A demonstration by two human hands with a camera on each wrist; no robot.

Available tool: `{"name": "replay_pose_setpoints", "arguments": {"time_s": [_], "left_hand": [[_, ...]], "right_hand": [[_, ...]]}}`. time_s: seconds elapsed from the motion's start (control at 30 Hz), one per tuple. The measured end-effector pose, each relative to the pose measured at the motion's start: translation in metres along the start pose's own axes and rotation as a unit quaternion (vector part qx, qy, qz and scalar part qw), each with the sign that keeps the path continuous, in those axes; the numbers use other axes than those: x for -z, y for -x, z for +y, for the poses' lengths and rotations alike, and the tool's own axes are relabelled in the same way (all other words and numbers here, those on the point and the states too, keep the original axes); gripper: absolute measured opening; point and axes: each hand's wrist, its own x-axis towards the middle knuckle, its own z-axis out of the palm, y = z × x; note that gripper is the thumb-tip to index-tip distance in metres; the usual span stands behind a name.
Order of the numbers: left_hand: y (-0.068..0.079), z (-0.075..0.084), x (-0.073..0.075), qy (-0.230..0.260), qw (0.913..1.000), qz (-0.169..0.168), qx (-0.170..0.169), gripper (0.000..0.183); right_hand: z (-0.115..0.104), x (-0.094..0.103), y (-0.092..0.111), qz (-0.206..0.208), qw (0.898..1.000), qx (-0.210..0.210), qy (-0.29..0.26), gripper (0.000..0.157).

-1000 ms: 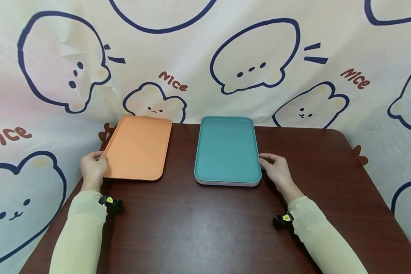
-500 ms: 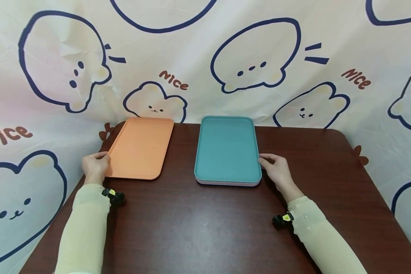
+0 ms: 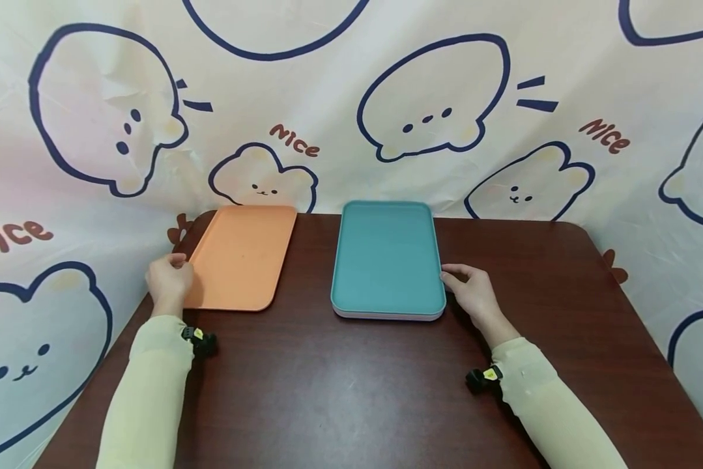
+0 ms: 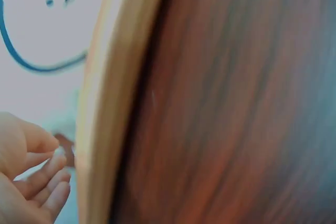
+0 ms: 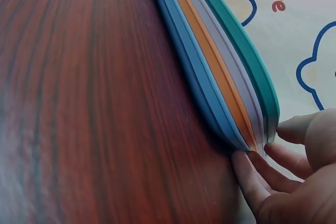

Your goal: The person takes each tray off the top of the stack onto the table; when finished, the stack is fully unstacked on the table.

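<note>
An orange tray (image 3: 242,257) lies at the back left of the table. My left hand (image 3: 169,279) is at its left edge. In the left wrist view the left hand's (image 4: 37,171) fingers are loosely bent, with a gap between them and the tray's rim (image 4: 113,98). A stack of trays stands mid-table, topped by a teal tray (image 3: 388,257). Below it, in the right wrist view, come a lavender tray (image 5: 231,59), an orange tray (image 5: 210,51) and a blue tray (image 5: 191,59) at the bottom. My right hand (image 3: 473,291) rests its fingertips against the stack's right side.
The dark brown wooden table (image 3: 351,391) extends in front of both arms. Close behind it hangs a pale cloth (image 3: 339,98) printed with bear faces, which also covers both sides. A small camera (image 3: 483,378) is strapped to the right wrist.
The left hand has shifted the separate orange tray slightly right and down onto the table, then let go of its edge. The right hand and the stack have stayed in place.
</note>
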Motion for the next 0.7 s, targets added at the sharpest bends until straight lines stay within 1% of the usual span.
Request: {"name": "replay_pose_setpoints", "arguments": {"time_s": [0.07, 0.13, 0.23, 0.33, 0.43, 0.6, 0.7], "left_hand": [[0.007, 0.008, -0.004, 0.015, 0.9996, 0.007, -0.024, 0.046], [0.013, 0.017, -0.007, 0.039, 0.9983, 0.001, -0.043, 0.044], [0.023, 0.028, -0.012, 0.064, 0.9958, -0.028, -0.060, 0.044], [0.033, 0.036, -0.018, 0.074, 0.9921, -0.075, -0.068, 0.047], [0.044, 0.044, -0.024, 0.091, 0.9856, -0.117, -0.082, 0.049], [0.061, 0.056, -0.037, 0.127, 0.9737, -0.149, -0.116, 0.048], [0.069, 0.062, -0.045, 0.146, 0.9666, -0.166, -0.130, 0.046]], "right_hand": [[0.000, 0.001, 0.000, -0.003, 1.000, 0.002, 0.003, 0.041], [0.000, 0.002, 0.001, -0.006, 1.000, 0.007, 0.005, 0.041], [0.001, 0.004, 0.000, -0.009, 1.000, 0.010, -0.002, 0.040], [0.001, 0.006, 0.001, -0.017, 1.000, 0.013, -0.006, 0.041], [0.001, 0.008, 0.003, -0.022, 1.000, 0.012, -0.010, 0.041], [0.000, 0.010, 0.005, -0.025, 0.999, 0.015, -0.014, 0.041], [0.001, 0.011, 0.006, -0.024, 0.999, 0.015, -0.014, 0.042]]}}
